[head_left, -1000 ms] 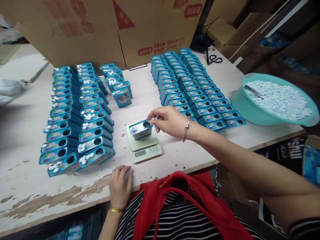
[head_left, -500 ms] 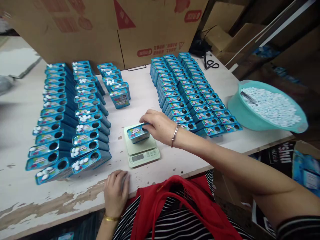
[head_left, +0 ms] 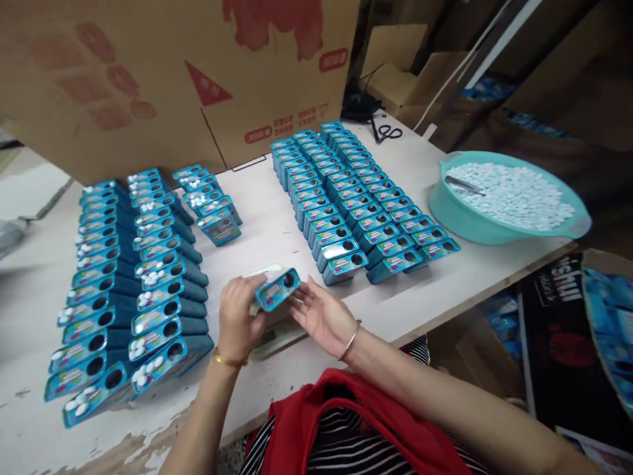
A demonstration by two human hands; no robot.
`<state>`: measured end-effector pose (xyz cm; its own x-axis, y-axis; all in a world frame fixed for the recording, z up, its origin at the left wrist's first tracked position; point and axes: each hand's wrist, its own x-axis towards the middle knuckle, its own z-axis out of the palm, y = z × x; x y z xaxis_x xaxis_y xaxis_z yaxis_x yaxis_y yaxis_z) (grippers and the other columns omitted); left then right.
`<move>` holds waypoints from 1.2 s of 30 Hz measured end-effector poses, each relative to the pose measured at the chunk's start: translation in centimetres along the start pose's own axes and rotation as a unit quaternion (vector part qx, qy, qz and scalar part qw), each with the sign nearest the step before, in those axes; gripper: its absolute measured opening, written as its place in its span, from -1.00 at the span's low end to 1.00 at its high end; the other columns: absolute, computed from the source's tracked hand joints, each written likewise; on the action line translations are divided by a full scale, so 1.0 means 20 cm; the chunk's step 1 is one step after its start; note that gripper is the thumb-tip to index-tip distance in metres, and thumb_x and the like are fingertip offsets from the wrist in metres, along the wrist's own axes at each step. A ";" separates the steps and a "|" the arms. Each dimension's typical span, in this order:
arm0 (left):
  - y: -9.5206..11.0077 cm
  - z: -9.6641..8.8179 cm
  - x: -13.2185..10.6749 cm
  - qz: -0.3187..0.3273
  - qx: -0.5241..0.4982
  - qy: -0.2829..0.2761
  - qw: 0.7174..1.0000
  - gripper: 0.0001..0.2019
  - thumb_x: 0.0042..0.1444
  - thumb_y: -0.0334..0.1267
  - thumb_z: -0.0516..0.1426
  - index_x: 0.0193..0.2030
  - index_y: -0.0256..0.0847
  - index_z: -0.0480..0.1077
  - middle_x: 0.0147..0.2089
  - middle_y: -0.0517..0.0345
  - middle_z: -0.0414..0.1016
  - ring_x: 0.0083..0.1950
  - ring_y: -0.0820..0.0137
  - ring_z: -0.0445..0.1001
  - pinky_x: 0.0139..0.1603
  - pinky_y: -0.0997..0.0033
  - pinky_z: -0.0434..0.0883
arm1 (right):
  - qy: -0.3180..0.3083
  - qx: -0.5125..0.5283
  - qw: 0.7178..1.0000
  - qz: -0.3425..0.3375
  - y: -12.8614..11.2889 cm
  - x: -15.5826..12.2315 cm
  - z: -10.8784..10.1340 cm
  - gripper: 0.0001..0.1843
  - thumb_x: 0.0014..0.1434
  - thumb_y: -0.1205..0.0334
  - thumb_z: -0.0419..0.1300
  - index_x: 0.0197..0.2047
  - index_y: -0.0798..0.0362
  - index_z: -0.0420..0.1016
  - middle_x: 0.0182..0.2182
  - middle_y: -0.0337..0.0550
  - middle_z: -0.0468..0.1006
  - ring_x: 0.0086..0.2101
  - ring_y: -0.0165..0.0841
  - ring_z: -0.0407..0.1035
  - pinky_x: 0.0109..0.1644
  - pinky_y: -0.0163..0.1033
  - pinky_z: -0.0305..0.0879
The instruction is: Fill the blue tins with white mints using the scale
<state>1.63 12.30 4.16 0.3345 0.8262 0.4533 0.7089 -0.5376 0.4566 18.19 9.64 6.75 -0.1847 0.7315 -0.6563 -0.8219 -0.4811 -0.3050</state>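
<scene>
My left hand (head_left: 239,322) grips a blue tin (head_left: 277,288) with a round hole in its lid, lifted just above the small scale (head_left: 270,333), which is mostly hidden under my hands. The fingers of my right hand (head_left: 320,315) are spread, their tips touching the tin's right end. To the left lie rows of blue tins (head_left: 133,290), some with white candies on their lids. To the right of my hands stand further rows of tins (head_left: 346,204) with open holes.
A teal basin (head_left: 509,201) full of white candies, with a metal scoop in it, sits at the table's right edge. Scissors (head_left: 388,134) lie at the far side. A big cardboard box (head_left: 188,79) stands behind the rows. Boxes lie below the table on the right.
My left hand came up from the table edge and took the tin off the scale. My right hand let go of the tin's top and now steadies its end. The view shifted.
</scene>
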 end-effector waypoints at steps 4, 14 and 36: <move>0.08 -0.12 0.07 0.180 0.156 -0.019 0.971 -0.62 0.10 -0.39 0.08 0.07 -0.04 0.32 0.01 0.09 0.47 0.03 0.27 0.39 0.21 0.07 0.15 | -0.018 0.110 0.994 0.008 -0.03 -0.01 0.11 -0.66 0.36 0.16 -0.13 -0.18 0.12 0.42 -0.31 -0.12 0.54 -0.27 -0.39 0.44 -0.12 -0.27 0.41; 0.00 -0.11 0.01 0.180 0.161 -0.005 0.970 -0.60 0.05 -0.41 0.10 0.04 0.00 0.33 -0.01 0.07 0.47 0.01 0.26 0.39 0.13 0.09 0.22 | -0.013 0.140 0.990 0.009 0.03 0.08 0.07 -0.83 0.17 0.39 0.02 -0.29 0.12 0.44 -0.38 -0.12 0.54 -0.29 -0.37 0.45 -0.12 -0.24 0.44; -0.04 -0.05 -0.09 -0.102 -0.124 0.099 0.982 -0.28 0.05 -0.07 0.20 0.29 -0.17 0.00 0.12 -0.11 0.27 0.15 0.20 0.33 0.21 0.07 0.29 | 0.062 -0.717 0.642 -0.264 -0.11 0.20 -0.39 -0.57 0.24 0.24 0.05 0.18 0.02 0.32 -0.24 0.04 0.56 -0.26 -0.22 0.42 -0.14 -0.17 0.25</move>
<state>-0.27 11.13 3.78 0.0562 0.8850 0.4623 0.5671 -0.4094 0.7147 23.57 9.86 -0.59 0.0344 0.9743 -0.2227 0.6048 -0.1976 -0.7714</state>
